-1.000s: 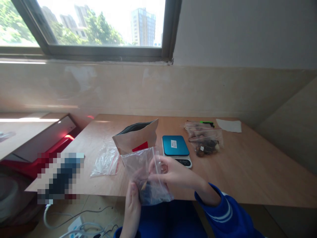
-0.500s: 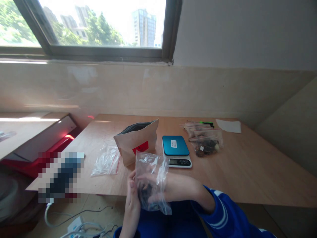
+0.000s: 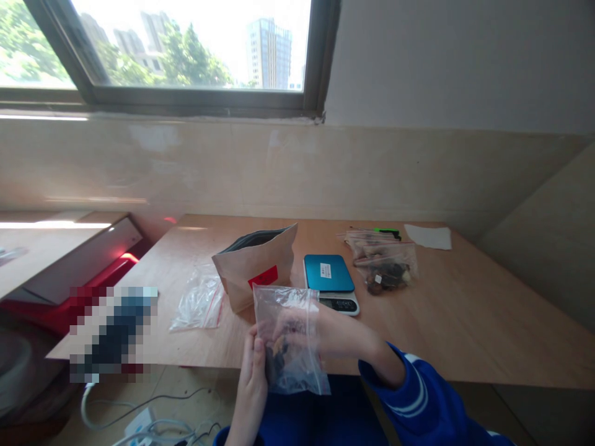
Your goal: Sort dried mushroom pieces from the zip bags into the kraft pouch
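Left hand (image 3: 251,390) has a narrow pinch on the lower left edge of a clear zip bag (image 3: 297,310), which is held up right at the near edge of the wooden table (image 3: 465,322); a few dark lumps (image 3: 279,365) sit in the bottom of the bag, too blurry through the plastic to say what they are; right hand (image 3: 297,328) shows through the plastic with its fingers (image 3: 286,325) loosely curled, but I can't tell if it's inside the bag or what it's gripping; blue sleeve (image 3: 409,396) on that arm; just behind the bag a brown paper pouch (image 3: 253,266) with a red label stands open; to its left lies a crumpled clear bag (image 3: 199,300); to its right is a blue kitchen scale (image 3: 328,279), then a pile of zip bags (image 3: 383,266) with brownish stuff in them; a sheet of white paper (image 3: 427,236) lies at the far edge.
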`<act>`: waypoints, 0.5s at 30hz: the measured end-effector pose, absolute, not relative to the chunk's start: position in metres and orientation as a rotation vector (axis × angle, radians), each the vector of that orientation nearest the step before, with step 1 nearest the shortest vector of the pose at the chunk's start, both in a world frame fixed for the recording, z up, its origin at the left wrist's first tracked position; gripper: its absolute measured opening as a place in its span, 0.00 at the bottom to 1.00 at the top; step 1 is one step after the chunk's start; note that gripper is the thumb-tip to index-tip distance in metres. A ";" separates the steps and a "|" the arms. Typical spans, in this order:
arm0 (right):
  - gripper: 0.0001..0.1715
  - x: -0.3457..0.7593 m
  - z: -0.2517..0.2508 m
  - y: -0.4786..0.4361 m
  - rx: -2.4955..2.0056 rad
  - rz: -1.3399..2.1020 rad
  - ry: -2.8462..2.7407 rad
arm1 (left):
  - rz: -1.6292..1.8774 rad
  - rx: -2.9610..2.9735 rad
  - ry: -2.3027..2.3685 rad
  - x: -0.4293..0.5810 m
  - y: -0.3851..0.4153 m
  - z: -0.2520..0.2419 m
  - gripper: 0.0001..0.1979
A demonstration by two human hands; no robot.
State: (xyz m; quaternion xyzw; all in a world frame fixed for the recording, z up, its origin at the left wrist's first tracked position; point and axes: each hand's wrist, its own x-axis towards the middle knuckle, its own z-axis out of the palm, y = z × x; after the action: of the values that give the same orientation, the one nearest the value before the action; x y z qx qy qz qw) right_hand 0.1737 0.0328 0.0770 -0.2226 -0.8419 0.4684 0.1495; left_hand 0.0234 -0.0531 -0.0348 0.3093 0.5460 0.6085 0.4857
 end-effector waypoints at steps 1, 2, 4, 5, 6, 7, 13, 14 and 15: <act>0.09 0.174 0.077 0.033 -0.639 1.360 -2.416 | 1.475 0.758 1.339 0.023 -0.053 -0.035 0.31; 0.09 0.174 0.077 0.033 -0.643 1.368 -2.423 | 1.471 0.759 1.348 0.024 -0.053 -0.035 0.31; 0.09 0.173 0.076 0.032 -0.653 1.381 -2.449 | 1.464 0.753 1.358 0.024 -0.054 -0.033 0.31; 0.12 0.172 0.075 0.032 -0.647 1.391 -2.463 | 1.465 0.752 1.362 0.024 -0.054 -0.032 0.31; 0.16 0.171 0.075 0.032 -0.629 1.398 -2.477 | 1.472 0.749 1.369 0.024 -0.054 -0.031 0.31; 0.20 0.170 0.075 0.032 -0.602 1.402 -2.488 | 1.481 0.746 1.376 0.024 -0.055 -0.030 0.30; 0.19 0.165 0.074 0.029 -0.386 1.360 -2.613 | 1.509 0.753 1.326 0.025 -0.055 -0.027 0.30; 0.18 0.164 0.074 0.029 -0.396 1.366 -2.604 | 1.509 0.754 1.316 0.026 -0.055 -0.028 0.30; 0.17 0.164 0.074 0.029 -0.411 1.379 -2.582 | 1.506 0.750 1.311 0.026 -0.055 -0.029 0.30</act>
State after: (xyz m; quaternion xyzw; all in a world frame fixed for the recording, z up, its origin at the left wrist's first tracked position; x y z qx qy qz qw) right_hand 0.1640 0.0290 0.0738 -0.1385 -0.8697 0.4646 0.0928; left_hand 0.0259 -0.0549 -0.0291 0.3077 0.5381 0.6181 0.4834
